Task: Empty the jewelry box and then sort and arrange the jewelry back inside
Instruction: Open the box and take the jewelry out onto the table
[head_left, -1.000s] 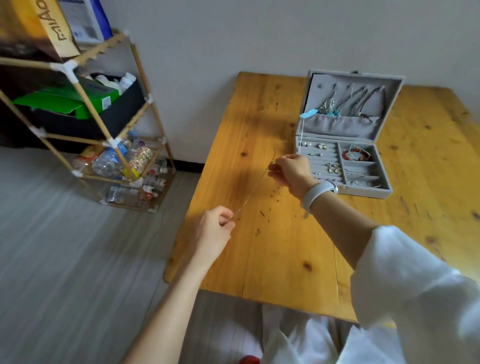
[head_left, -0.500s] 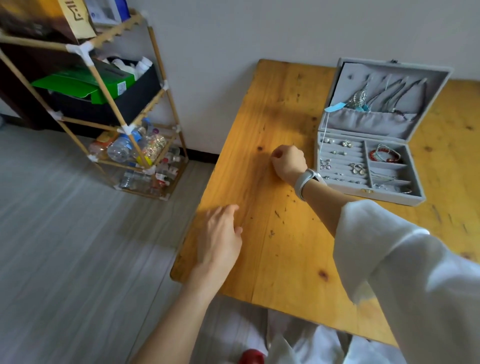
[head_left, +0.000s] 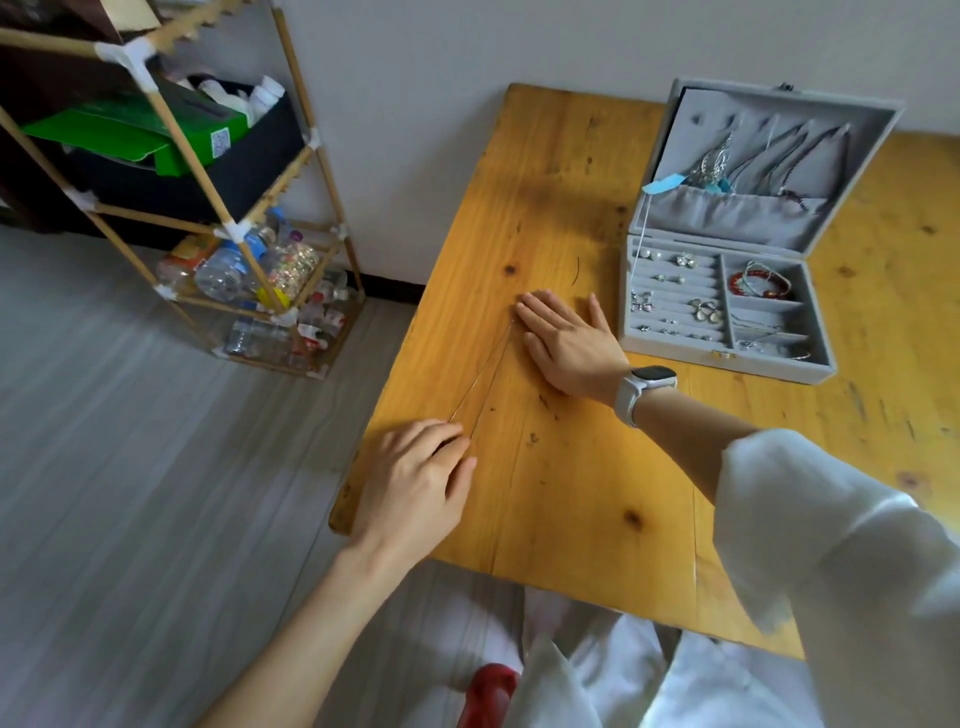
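A thin silver necklace chain (head_left: 483, 371) lies stretched slantwise on the wooden table (head_left: 571, 493). My left hand (head_left: 415, 478) rests by the table's left edge, its fingertips on the chain's near end. My right hand (head_left: 566, 343), with a white watch on the wrist, lies flat with straight fingers, the fingertips at the chain's far end. To its right stands the grey jewelry box (head_left: 727, 358), open. Necklaces (head_left: 779, 161) hang inside the lid. Earrings (head_left: 685, 260) sit in the ring rows and a red bracelet (head_left: 758, 283) lies in a right-hand compartment.
A bamboo shelf (head_left: 171, 119) stands on the floor to the left, holding a green box and plastic bottles (head_left: 244, 265). A white wall runs behind the table. A short dark thread (head_left: 576, 270) lies beyond my right hand. A red object (head_left: 488, 691) shows near my lap.
Both hands pinched the chain taut above the table a second ago. They have lowered it onto the wood, and my right hand has opened flat.
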